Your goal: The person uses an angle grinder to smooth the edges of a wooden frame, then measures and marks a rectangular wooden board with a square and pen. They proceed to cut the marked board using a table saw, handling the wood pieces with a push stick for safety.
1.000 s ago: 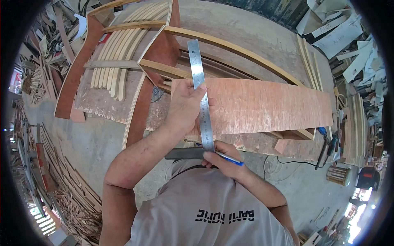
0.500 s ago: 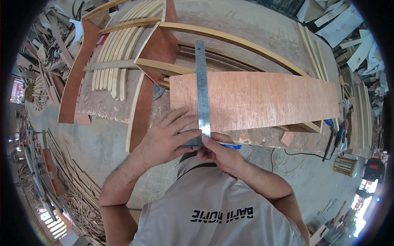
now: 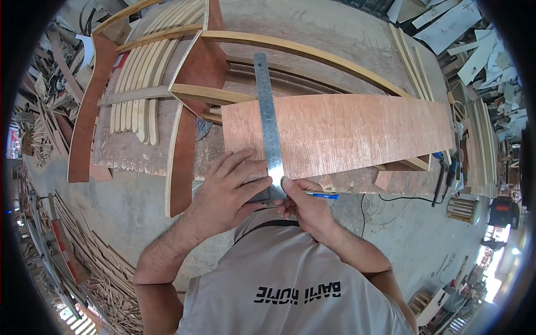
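A reddish plywood panel (image 3: 357, 128) lies across a wooden frame (image 3: 301, 46), its long near edge facing me. Across the panel's left part rests a steel try square (image 3: 267, 111), with its graduated blade pointing away and its grey stock at the near edge. My left hand (image 3: 229, 187) spreads its fingers over the panel beside the blade, while its thumb is at the stock, holding the square there. Against the blade's near right side is the thumb of my right hand (image 3: 304, 204). A blue pen (image 3: 324, 196) is held in that hand; its writing tip is hidden.
The frame stands on a worn workbench (image 3: 335, 19). Several pale curved slats (image 3: 139, 106) lie at left, with long strips (image 3: 413, 61) at right. Hand tools (image 3: 446, 173) hang near the bench's right end. Scrap wood (image 3: 95, 262) is piled on the floor.
The view has shifted and turned slightly. My right hand and the pen have moved a little right relative to the square. My left hand stays on the panel and square.
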The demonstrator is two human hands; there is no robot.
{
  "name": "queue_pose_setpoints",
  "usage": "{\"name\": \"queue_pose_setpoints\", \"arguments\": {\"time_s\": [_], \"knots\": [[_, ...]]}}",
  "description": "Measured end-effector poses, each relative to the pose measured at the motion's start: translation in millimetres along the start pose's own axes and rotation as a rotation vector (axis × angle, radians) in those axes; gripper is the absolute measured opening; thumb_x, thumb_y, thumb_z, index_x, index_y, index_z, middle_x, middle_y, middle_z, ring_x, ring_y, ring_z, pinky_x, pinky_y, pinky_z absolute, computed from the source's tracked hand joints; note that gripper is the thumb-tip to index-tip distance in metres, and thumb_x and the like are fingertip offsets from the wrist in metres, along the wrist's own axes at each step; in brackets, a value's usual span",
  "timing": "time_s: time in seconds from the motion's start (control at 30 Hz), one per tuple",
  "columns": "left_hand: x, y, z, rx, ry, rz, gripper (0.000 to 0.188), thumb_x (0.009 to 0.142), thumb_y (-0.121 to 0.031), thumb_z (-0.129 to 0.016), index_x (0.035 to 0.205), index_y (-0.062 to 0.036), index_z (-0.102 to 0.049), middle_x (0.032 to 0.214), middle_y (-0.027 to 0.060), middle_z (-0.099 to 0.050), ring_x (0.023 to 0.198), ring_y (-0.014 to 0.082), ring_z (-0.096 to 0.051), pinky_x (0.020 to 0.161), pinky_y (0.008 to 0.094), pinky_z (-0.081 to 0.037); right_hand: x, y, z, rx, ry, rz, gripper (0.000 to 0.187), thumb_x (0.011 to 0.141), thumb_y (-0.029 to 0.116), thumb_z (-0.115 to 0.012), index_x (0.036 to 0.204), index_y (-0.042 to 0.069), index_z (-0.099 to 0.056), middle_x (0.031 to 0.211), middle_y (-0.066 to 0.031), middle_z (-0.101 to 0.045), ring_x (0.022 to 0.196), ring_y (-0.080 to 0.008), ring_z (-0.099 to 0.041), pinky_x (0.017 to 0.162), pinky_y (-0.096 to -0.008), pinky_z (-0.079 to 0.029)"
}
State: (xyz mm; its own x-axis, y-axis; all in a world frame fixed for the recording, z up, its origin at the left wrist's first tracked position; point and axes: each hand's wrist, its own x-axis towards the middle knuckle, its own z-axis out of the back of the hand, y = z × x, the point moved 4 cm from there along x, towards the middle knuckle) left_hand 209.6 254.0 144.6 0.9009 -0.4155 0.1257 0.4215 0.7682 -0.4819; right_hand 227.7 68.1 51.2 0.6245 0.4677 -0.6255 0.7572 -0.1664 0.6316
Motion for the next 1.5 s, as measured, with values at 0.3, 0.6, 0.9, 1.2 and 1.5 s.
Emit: {"name": "queue_pose_setpoints", "arguments": {"time_s": [0.3, 0.6, 0.9, 1.2, 1.5], "knots": [[2, -3, -1, 0.027, -0.021, -0.007, 0.053, 0.067, -0.019, -0.085, 0.116, -0.0105, -0.068, 0.132, 0.0074, -0.055, 0.131, 0.0335, -0.045, 0.107, 0.0472, -0.042, -2, 2, 1, 0.005, 0.038, -0.002, 0.031, 0.098, 0.030, -0.065, 0.109, 0.000, -0.064, 0.086, -0.0110, -0.068, 0.069, -0.0148, -0.065, 0.061, -0.0267, -0.052], [3, -5, 0, 0.029, -0.034, -0.003, 0.054, 0.066, -0.019, -0.086, 0.116, -0.0111, -0.068, 0.131, 0.0071, -0.055, 0.131, 0.0328, -0.046, 0.107, 0.0475, -0.042, -3, 4, 3, 0.006, 0.055, 0.013, 0.028, 0.098, 0.026, -0.064, 0.108, 0.000, -0.064, 0.087, -0.0115, -0.069, 0.070, -0.0149, -0.065, 0.061, -0.0270, -0.052], [3, -5, -1, 0.029, -0.027, 0.010, 0.053, 0.067, -0.020, -0.086, 0.116, -0.0119, -0.068, 0.132, 0.0063, -0.055, 0.131, 0.0322, -0.045, 0.107, 0.0466, -0.043, -3, 5, 3, 0.015, 0.054, 0.021, 0.028, 0.098, 0.025, -0.064, 0.107, -0.001, -0.064, 0.086, -0.0111, -0.069, 0.070, -0.0153, -0.065, 0.060, -0.0261, -0.052], [-2, -2, -4, 0.024, -0.027, 0.031, 0.054, 0.066, -0.019, -0.085, 0.117, -0.0116, -0.068, 0.132, 0.0074, -0.055, 0.132, 0.0325, -0.044, 0.108, 0.0468, -0.042, -69, 86, 11, -0.621, 0.149, 0.383, 0.029, 0.099, 0.018, -0.058, 0.119, -0.001, -0.066, 0.092, -0.0105, -0.072, 0.072, -0.0128, -0.067, 0.060, -0.0254, -0.052], [2, -6, -2, 0.021, -0.030, 0.021, 0.057, 0.064, -0.015, -0.086, 0.118, -0.0113, -0.068, 0.132, 0.0068, -0.055, 0.131, 0.0328, -0.045, 0.109, 0.0463, -0.041, 40, 173, -23, -0.922, -0.122, 0.931, 0.031, 0.094, 0.029, -0.066, 0.106, 0.001, -0.071, 0.090, -0.0090, -0.072, 0.082, -0.0132, -0.065, 0.074, -0.0278, -0.052]]}}
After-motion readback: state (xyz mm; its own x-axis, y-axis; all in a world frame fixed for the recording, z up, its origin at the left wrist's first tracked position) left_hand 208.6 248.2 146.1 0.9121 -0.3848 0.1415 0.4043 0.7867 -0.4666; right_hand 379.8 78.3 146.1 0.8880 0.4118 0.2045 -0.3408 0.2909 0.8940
